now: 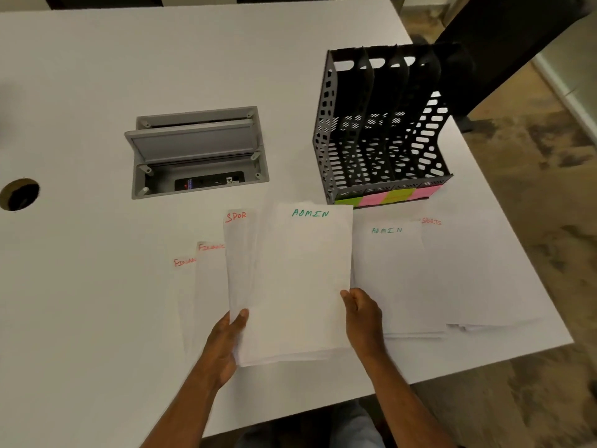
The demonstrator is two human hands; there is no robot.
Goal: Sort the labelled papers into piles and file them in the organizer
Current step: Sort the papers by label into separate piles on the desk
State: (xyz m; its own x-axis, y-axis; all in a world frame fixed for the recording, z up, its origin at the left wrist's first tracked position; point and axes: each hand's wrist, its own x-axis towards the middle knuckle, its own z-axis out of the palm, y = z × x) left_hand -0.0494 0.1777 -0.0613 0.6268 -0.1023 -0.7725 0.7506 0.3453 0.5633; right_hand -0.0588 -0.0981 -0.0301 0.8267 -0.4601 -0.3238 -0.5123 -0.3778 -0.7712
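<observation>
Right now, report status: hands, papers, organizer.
Left hand and right hand grip held stack, ADMIN on top. Piles on table. Organizer empty, unobstructed.

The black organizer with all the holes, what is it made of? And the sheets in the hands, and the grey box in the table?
The black organizer looks like matte moulded plastic: its punched slots have smooth, even edges. The held sheets are thin white paper with handwritten ink labels, flexing slightly where they are gripped. The grey box could be painted metal or plastic; its dull satin lid does not settle it.
</observation>
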